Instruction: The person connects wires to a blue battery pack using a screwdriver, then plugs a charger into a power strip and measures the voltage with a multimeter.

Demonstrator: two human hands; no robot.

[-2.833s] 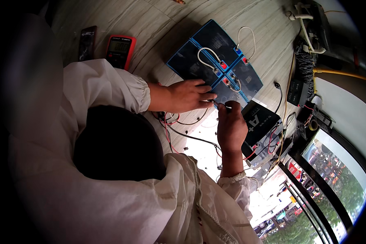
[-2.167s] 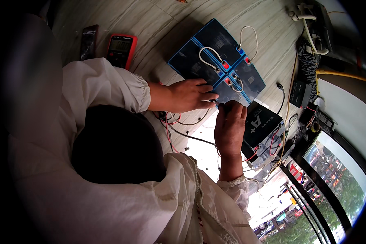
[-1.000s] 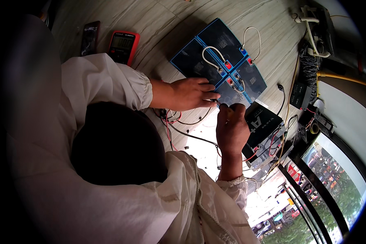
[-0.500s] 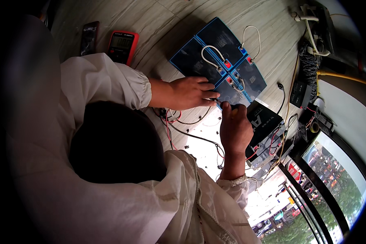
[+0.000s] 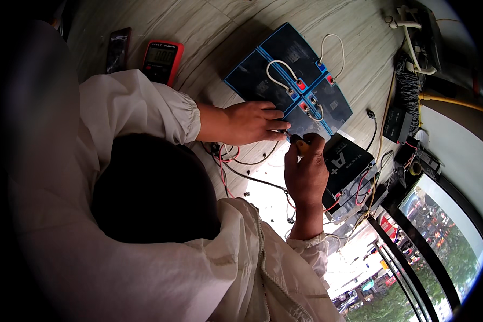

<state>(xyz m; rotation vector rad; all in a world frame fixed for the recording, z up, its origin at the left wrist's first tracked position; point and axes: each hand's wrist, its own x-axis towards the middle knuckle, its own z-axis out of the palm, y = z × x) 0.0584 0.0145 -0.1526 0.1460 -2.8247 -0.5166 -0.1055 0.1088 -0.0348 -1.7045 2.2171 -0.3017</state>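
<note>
Fingers first. My right hand [image 5: 306, 174] is curled closed around a small tool with an orange handle [image 5: 302, 145]; only the handle end shows above the thumb, the tip is hidden. The tool end sits at the near corner of the battery pack [image 5: 290, 80], just beside my left fingertips [image 5: 282, 126].

My left hand [image 5: 249, 122] lies palm down, fingers stretched out and close together, tips pressing on the near edge of the pack. I cannot tell whether it pinches anything under the fingertips.

The battery pack: four dark blocks bound with blue tape, lying flat on the pale wood-grain floor [image 5: 209, 27], beyond both hands. White jumper wires [image 5: 276, 72] loop between red-capped terminals on its top.

Outward: a separate black battery [image 5: 344, 161] sits just right of my right hand, with red and black leads trailing from it. Loose thin wires [image 5: 236, 161] lie on the floor below my left wrist. A red multimeter [image 5: 162, 58] and a dark phone [image 5: 117, 50] lie well apart to the upper left. Both forearms wear white sleeves.
</note>
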